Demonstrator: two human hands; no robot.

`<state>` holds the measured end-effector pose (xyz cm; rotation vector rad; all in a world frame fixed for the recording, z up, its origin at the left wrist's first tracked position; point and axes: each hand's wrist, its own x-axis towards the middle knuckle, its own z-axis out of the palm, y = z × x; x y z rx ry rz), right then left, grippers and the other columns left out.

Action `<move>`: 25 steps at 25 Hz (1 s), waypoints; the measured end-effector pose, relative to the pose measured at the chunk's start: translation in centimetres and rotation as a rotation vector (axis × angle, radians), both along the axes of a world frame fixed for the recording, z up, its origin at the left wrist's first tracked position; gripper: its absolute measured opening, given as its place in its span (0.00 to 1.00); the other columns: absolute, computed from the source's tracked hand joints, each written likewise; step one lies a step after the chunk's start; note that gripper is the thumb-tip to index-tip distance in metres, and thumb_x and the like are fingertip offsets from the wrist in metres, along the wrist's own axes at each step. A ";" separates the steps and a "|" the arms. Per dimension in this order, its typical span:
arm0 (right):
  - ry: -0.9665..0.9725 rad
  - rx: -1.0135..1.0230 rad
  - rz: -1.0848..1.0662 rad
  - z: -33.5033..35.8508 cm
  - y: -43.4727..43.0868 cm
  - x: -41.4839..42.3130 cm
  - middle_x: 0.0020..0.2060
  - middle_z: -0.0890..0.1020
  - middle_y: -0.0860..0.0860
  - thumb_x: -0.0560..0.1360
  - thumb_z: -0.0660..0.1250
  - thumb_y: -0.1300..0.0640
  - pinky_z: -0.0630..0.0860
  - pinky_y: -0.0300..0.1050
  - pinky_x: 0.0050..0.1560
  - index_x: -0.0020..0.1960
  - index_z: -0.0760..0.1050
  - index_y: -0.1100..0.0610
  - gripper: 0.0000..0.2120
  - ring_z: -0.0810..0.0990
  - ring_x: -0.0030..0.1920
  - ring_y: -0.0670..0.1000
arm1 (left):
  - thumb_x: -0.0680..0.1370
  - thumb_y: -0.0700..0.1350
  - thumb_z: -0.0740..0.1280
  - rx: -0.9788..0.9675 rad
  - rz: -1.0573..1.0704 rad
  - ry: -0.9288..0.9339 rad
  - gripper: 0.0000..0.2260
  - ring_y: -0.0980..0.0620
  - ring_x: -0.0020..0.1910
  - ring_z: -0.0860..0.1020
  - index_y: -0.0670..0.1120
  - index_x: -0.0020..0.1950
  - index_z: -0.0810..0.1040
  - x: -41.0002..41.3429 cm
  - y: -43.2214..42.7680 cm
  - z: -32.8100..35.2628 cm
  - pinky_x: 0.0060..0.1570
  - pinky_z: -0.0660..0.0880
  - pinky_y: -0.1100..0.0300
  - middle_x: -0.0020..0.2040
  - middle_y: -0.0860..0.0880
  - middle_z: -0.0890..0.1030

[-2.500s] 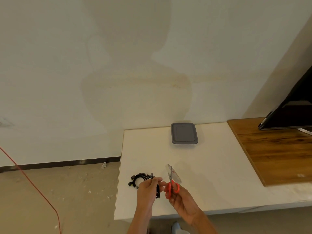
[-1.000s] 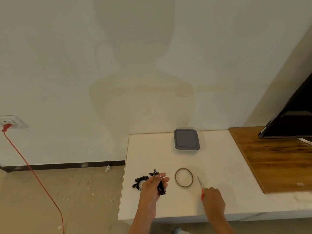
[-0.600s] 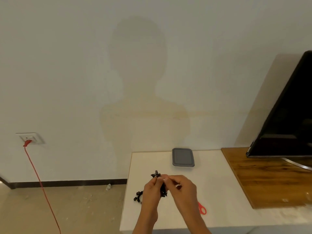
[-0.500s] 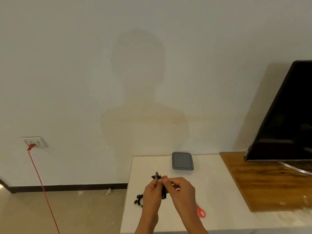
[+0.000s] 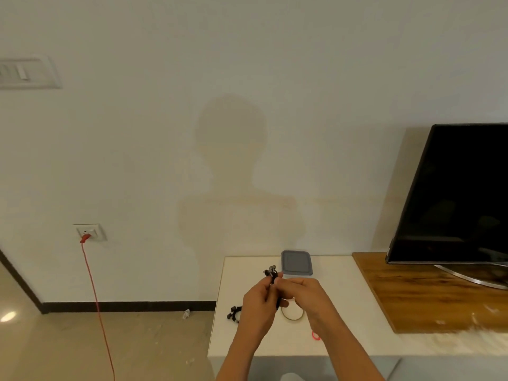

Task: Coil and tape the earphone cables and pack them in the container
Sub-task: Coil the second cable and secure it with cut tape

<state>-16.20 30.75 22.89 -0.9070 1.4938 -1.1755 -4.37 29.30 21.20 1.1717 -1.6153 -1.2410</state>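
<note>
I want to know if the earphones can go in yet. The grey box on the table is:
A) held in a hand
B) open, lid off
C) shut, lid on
C: the grey container sits lid-on at the far edge of the table, untouched; the left hand and right hand hold the earphone cable.

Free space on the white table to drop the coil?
Widest bare patch: right part of the table, between container and wooden board. Smaller one at the back left corner. Crowded in front, under the held coil: second earphones, tape ring, scissors.
</note>
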 end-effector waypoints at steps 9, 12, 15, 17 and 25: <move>-0.132 0.165 0.058 -0.1 1.5 0.3 0.37 0.81 0.54 0.70 0.71 0.57 0.67 0.44 0.46 0.48 0.82 0.64 0.12 0.77 0.34 0.47 | 0.82 0.43 0.60 0.119 -0.152 -0.024 0.07 0.62 0.37 0.83 0.52 0.55 0.76 2.0 2.9 2.7 0.31 0.70 0.75 0.41 0.49 0.85; -0.187 0.145 0.041 -0.5 1.7 0.5 0.39 0.82 0.58 0.70 0.69 0.60 0.72 0.47 0.52 0.40 0.84 0.62 0.07 0.80 0.38 0.51 | 0.81 0.46 0.61 0.178 -0.171 -0.053 0.07 0.63 0.38 0.83 0.49 0.56 0.77 2.2 2.9 2.6 0.32 0.70 0.76 0.43 0.48 0.86; -0.283 0.162 0.011 -1.1 2.1 0.6 0.39 0.84 0.58 0.73 0.68 0.62 0.74 0.45 0.54 0.40 0.84 0.63 0.07 0.80 0.42 0.53 | 0.79 0.50 0.64 0.231 -0.174 -0.040 0.07 0.58 0.46 0.84 0.52 0.54 0.79 2.3 2.8 1.6 0.47 0.74 0.68 0.45 0.50 0.86; -0.316 0.167 0.015 -1.6 2.5 0.3 0.39 0.83 0.58 0.74 0.68 0.62 0.74 0.40 0.46 0.42 0.83 0.64 0.07 0.78 0.40 0.51 | 0.77 0.48 0.66 0.299 -0.206 0.027 0.07 0.53 0.45 0.84 0.49 0.50 0.82 2.7 3.0 1.0 0.53 0.76 0.60 0.41 0.50 0.86; -0.117 0.211 0.055 -1.4 3.3 -0.4 0.35 0.81 0.54 0.76 0.67 0.56 0.66 0.37 0.33 0.43 0.82 0.61 0.09 0.74 0.34 0.47 | 0.76 0.41 0.70 0.385 0.023 0.173 0.06 0.48 0.43 0.85 0.40 0.46 0.84 3.2 3.4 0.6 0.46 0.81 0.58 0.43 0.40 0.85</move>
